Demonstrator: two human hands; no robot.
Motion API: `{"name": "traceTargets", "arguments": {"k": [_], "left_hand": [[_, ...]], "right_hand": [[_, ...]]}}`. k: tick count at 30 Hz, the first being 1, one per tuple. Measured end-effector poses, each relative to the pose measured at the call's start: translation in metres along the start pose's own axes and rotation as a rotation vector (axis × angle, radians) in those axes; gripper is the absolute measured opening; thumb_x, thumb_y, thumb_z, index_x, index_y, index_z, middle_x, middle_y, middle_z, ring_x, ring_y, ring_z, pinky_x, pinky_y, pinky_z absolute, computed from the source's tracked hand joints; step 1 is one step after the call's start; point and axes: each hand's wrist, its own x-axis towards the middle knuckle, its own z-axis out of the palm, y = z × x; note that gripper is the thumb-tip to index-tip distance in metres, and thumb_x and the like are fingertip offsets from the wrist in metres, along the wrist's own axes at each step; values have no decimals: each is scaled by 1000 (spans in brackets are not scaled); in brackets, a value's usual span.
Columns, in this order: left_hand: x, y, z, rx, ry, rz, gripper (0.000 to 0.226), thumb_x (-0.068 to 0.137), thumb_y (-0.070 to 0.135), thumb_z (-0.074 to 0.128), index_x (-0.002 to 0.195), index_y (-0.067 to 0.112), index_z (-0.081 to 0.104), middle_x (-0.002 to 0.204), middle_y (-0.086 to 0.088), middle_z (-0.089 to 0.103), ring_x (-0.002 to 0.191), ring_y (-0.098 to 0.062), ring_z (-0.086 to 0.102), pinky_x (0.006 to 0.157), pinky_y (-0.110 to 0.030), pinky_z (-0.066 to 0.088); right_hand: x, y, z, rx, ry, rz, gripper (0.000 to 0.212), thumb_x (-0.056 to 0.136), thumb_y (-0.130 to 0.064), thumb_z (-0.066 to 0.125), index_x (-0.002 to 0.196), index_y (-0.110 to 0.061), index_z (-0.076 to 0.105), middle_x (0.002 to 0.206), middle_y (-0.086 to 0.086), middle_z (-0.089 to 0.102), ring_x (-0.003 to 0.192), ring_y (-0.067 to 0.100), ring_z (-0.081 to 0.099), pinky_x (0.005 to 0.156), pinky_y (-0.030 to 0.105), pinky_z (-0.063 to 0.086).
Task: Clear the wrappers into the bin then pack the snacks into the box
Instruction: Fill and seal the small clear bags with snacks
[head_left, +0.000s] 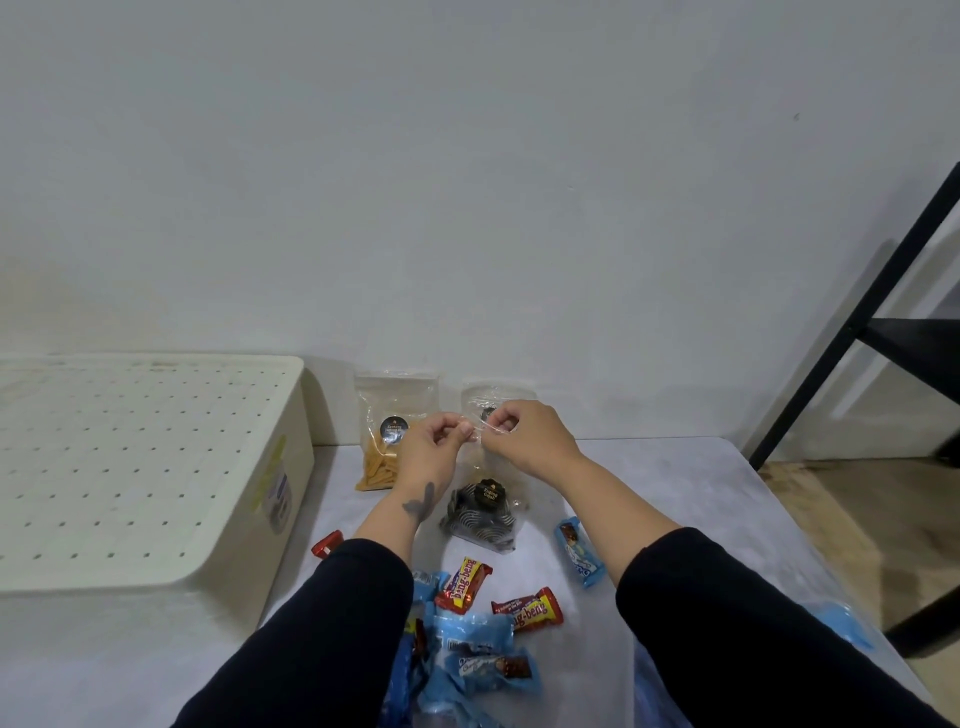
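A plain pale wall (467, 156) fills the upper part of the head view, and below it a low surface under a white cloth (675, 493) carries the snacks. A black metal frame (857, 322) stands past the cloth's right edge, over a brownish floor.

At the cloth's left edge sits a cream box (156, 467) whose perforated lid is on. Against the wall at the far edge leans a clear bag of yellow chips (384, 441) with a dark round label.

Both arms, in dark sleeves, reach toward the far edge. The left hand (431, 452) and the right hand (524, 436) are each pinched narrowly on the top of a clear bag of dark striped cookies (483, 514), fingertips almost meeting across its opening. The bag hangs down from the hands, its lower end at the cloth near the middle; whether it rests there cannot be told.

Nearer the front edge lie two red and yellow Beng-beng bars (465, 584), side by side but apart. A blue wafer pack (579, 553) lies to their right, near the right forearm. A small red packet (327, 543) lies beside the box's near corner. A heap of crumpled blue wrappers (467, 654) sits at the front edge between the sleeves, and another blue wrapper (844, 629) lies at the right edge.
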Motion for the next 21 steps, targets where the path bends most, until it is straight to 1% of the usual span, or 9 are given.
{"name": "traceTargets", "arguments": {"k": [1, 3, 8, 11, 13, 14, 17, 19, 21], "left_hand": [[-1, 1, 1, -1, -1, 13, 13, 91, 9, 58, 83, 16, 65, 75, 4, 65, 56, 11, 57, 57, -7, 43], [-2, 2, 1, -11, 1, 32, 10, 91, 9, 59, 86, 13, 66, 75, 3, 65, 58, 14, 59, 57, -4, 44], [-3, 1, -5, 7, 38, 20, 9, 93, 12, 56, 90, 11, 65, 77, 4, 66, 57, 8, 57, 59, -13, 41], [0, 0, -14, 6, 90, 4, 10, 93, 12, 56, 87, 13, 65, 78, 4, 65, 71, -4, 58, 74, -20, 45], [3, -2, -21, 9, 132, -25, 14, 93, 15, 57, 81, 20, 64, 78, 4, 66, 75, -10, 58, 81, -27, 47], [4, -1, -23, 22, 151, -31, 15, 93, 16, 57, 81, 22, 63, 79, 5, 66, 77, -11, 59, 84, -29, 47], [3, 1, -21, 85, 203, -3, 7, 93, 18, 56, 95, 15, 62, 90, 2, 65, 86, -13, 59, 84, -29, 48], [0, 3, -17, 164, 267, 6, 20, 94, 27, 53, 105, 10, 56, 96, 1, 59, 89, -14, 55, 79, -27, 44], [0, 1, -17, 244, 323, 11, 31, 92, 44, 50, 94, 14, 55, 89, 1, 58, 82, -17, 56, 75, -31, 46]], "right_hand": [[1, -2, 1, -11, 9, -3, 9, 75, -36, 64, 75, -27, 62, 66, -14, 52, 73, 11, 53, 67, 26, 43], [2, -6, 2, -36, 30, -10, 10, 77, -36, 64, 75, -27, 61, 65, -14, 50, 74, 12, 52, 67, 26, 42], [4, -11, 7, -20, 8, -14, 10, 79, -35, 63, 74, -27, 60, 66, -14, 52, 74, 11, 52, 72, 28, 44], [8, -13, 6, 117, -36, 30, 24, 84, -29, 61, 69, -10, 64, 63, -6, 57, 65, 12, 51, 68, 32, 48], [11, -11, 2, 149, -86, 67, 25, 86, -21, 60, 70, -3, 66, 62, 0, 60, 62, 14, 53, 68, 29, 48], [12, -10, 1, 161, -109, 72, 22, 86, -19, 63, 74, -1, 70, 67, 4, 64, 66, 15, 58, 72, 29, 51], [14, -10, 2, 185, -116, 69, 15, 85, -17, 67, 77, -6, 73, 75, 5, 71, 77, 19, 65, 84, 36, 57], [13, -14, 4, 153, -72, 46, 15, 86, -16, 64, 75, -11, 72, 72, -1, 68, 78, 15, 64, 82, 32, 55], [13, -18, 7, 97, -16, 13, 18, 86, -19, 64, 68, -19, 70, 73, -4, 67, 79, 15, 64, 80, 30, 53]]}}
